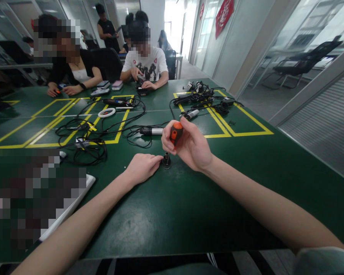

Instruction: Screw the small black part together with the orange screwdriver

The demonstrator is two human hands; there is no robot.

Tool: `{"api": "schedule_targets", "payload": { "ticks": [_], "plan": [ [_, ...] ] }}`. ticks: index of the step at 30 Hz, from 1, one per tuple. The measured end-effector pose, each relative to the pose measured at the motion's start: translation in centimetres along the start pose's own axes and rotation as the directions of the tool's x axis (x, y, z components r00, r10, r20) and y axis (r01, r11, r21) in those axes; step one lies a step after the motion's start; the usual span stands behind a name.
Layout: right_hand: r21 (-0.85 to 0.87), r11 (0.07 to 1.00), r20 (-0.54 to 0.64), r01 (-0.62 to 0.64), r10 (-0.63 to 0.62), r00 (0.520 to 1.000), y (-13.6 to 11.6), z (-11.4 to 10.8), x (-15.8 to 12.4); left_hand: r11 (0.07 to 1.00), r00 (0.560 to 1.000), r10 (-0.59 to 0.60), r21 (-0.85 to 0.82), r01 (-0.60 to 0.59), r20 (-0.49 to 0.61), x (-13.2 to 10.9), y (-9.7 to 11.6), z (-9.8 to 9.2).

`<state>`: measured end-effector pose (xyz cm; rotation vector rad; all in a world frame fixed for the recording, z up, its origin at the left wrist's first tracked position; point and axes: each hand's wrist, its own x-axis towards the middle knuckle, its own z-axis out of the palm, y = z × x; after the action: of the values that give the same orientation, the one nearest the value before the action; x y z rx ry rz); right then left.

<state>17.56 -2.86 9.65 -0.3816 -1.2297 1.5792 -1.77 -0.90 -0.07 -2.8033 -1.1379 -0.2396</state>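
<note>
- Screwdriver (176,132), orange and black: tilted in the right hand (195,149), fingers curled round its handle.
- Small black part (166,164): on the table (149,225), just below the screwdriver.
- Left hand (141,168): fingers bunched at the part's side; cannot tell whether they pinch it.
- Black-and-silver cylinder (149,131): beyond both hands.
</note>
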Motion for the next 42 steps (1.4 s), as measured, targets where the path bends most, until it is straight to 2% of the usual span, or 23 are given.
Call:
{"api": "schedule_targets", "payload": {
  "ticks": [7, 19, 27, 30, 35, 42],
  "plan": [
    [-0.009, 1.000, 0.010, -0.005, 0.005, 1.000, 0.0, 0.0, -0.1, 0.999, 1.000, -0.005, 0.034, 0.005, -0.009, 0.1, -0.1, -0.1],
    [-0.024, 1.000, -0.003, -0.012, 0.012, 1.000, -0.1, 0.1, -0.1, 1.000, 0.999, -0.029, -0.010, 0.028, -0.024, 0.0, -0.3, 0.5],
    [-0.002, 1.000, 0.012, 0.007, -0.007, 1.000, -0.1, -0.1, -0.2, 0.982, 0.977, -0.152, -0.131, 0.133, -0.148, -0.3, -0.6, 1.1],
    [-0.007, 1.000, 0.015, 0.027, -0.027, 1.000, 0.1, -0.1, -0.3, 0.981, 0.970, -0.163, -0.131, 0.140, -0.179, -0.2, -0.5, 1.1],
    [0.031, 0.998, 0.013, 0.056, -0.056, 0.998, 0.1, -0.1, -0.2, 0.983, 0.975, -0.151, -0.128, 0.131, -0.163, 0.0, -0.3, 1.0],
    [-0.047, 0.999, 0.002, 0.013, -0.013, 1.000, -0.2, 0.1, -0.1, 0.974, 0.969, -0.178, -0.168, 0.150, -0.169, -0.1, -0.2, 0.8]
  ]
}}
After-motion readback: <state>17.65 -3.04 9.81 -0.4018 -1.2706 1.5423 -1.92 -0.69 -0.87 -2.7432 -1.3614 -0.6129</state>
